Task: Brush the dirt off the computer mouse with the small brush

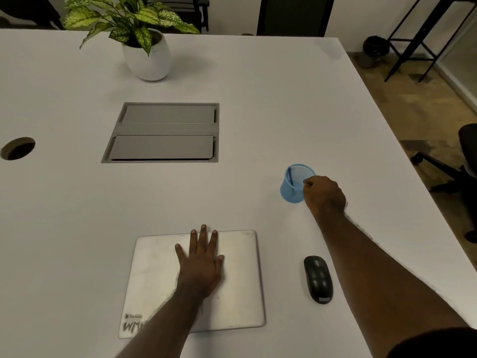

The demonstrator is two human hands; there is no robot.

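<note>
Reaching toward the right of the frame, we bring our right hand (324, 193) to the rim of the one blue mesh cup (295, 183), fingers curled; whether it grips anything we cannot tell. A thin blue stick inside is probably the small brush (291, 178). Our left hand (200, 262) lies flat and spread on the single closed laptop (240, 280), seemingly bracing us. The one computer mouse (318, 279) waits at lower right on the bench (77, 215)
</note>
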